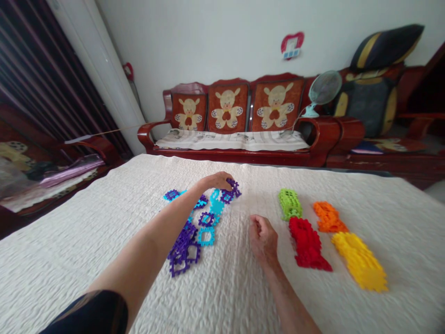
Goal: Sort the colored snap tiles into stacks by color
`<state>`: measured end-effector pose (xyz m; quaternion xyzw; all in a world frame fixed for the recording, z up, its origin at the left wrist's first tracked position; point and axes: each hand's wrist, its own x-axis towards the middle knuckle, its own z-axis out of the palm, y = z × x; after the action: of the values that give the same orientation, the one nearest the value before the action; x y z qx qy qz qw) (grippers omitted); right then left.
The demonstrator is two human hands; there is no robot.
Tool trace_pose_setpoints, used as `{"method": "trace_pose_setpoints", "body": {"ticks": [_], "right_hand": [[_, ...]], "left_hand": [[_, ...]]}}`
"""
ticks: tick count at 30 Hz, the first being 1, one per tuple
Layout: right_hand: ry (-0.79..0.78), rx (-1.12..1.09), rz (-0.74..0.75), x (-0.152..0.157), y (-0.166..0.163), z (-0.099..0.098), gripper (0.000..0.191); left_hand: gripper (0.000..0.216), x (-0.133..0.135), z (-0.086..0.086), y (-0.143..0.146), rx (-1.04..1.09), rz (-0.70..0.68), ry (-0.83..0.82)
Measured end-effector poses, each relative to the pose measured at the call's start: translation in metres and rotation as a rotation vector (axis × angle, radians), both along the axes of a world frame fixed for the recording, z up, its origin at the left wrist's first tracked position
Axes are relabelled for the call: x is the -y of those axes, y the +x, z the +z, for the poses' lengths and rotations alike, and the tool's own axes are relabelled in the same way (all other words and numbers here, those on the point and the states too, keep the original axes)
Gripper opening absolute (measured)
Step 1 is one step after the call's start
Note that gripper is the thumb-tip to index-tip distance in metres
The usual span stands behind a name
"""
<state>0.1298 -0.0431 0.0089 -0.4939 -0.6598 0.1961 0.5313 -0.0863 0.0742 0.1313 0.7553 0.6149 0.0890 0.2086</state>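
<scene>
My left hand (220, 179) reaches far over the bed cover, its fingers closed on purple toothed plastic building pieces (227, 196) at the far end of a loose pile. Nearer lie light-blue toothed pieces (206, 236) and more purple square frames (179, 266), partly hidden behind my left forearm. My right hand (264, 239) rests on the cover to the right of the pile, fingers curled in with nothing visible in them. Right of it lie rows of matching pieces in green (289, 203), red (308, 243), orange (328, 216) and yellow (360, 260).
A quilted cream cover (236, 297) spreads under everything. Beyond its far edge stands a dark red wooden sofa (229, 156) with bear-patterned cushions (227, 109). A small fan (324, 88) stands at the sofa's right arm. Another wooden seat (100, 144) is at the left.
</scene>
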Motion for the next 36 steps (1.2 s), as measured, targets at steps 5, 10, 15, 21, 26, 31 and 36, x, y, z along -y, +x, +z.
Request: {"method": "trace_pose_setpoints", "body": {"ticks": [5, 10, 15, 21, 26, 31, 36], "right_hand": [[-0.005, -0.021, 0.004, 0.000, 0.001, 0.002, 0.028], [0.000, -0.066, -0.027, -0.001, 0.000, 0.002, 0.027], [0.012, -0.064, -0.021, 0.000, -0.001, 0.001, 0.026], [0.009, -0.070, -0.020, 0.001, -0.001, 0.002, 0.025], [-0.001, -0.068, -0.011, 0.002, -0.001, 0.003, 0.025], [-0.008, -0.073, -0.007, 0.002, -0.001, 0.002, 0.026], [-0.012, -0.086, -0.004, 0.001, -0.002, 0.000, 0.026]], "left_hand": [[0.032, -0.003, 0.006, 0.003, 0.005, 0.043, 0.012], [0.027, -0.001, -0.005, 0.021, 0.201, 0.030, -0.117], [0.035, -0.004, -0.021, 0.037, 0.365, 0.000, -0.177], [0.040, -0.012, -0.024, 0.046, -0.025, 0.033, 0.080], [0.049, -0.013, -0.030, 0.063, -0.196, -0.052, 0.210], [0.056, -0.019, -0.036, 0.074, -0.090, 0.028, 0.155], [0.053, -0.021, -0.042, 0.076, -0.114, -0.008, 0.158]]}}
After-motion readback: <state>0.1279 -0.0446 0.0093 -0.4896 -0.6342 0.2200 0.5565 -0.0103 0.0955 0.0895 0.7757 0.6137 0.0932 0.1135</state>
